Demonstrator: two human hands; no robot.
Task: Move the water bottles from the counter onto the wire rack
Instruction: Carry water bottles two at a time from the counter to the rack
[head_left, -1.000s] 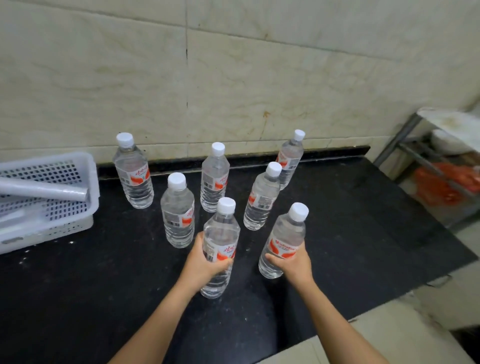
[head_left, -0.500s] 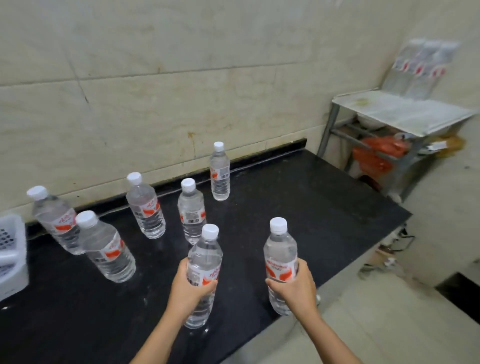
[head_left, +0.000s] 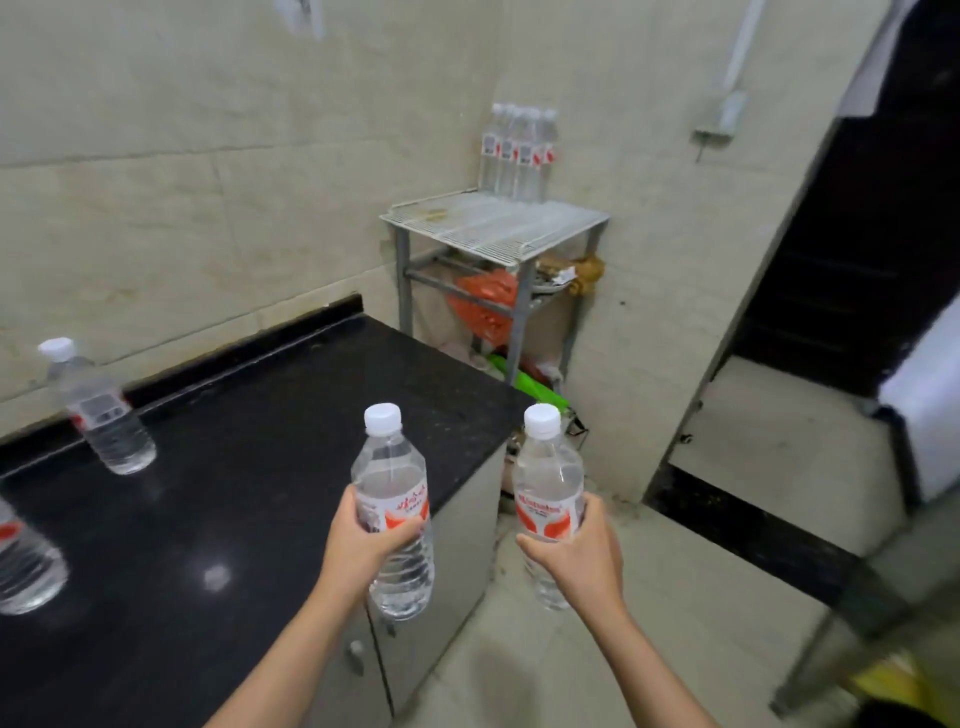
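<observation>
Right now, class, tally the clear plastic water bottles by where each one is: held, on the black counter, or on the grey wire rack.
Held: 2, left hand's bottle, right hand's bottle
On black counter: 2
On grey wire rack: 4
Total: 8

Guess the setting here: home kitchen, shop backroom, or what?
Probably a plain kitchen or utility corner, though I can't be sure: tiled walls, a black stone counter over a cabinet, and a metal wire rack with water bottles lined up at its back.

Counter: one bottle at back edge, another at left edge.
Wire rack: beyond counter's right end, four bottles along its back edge.
</observation>
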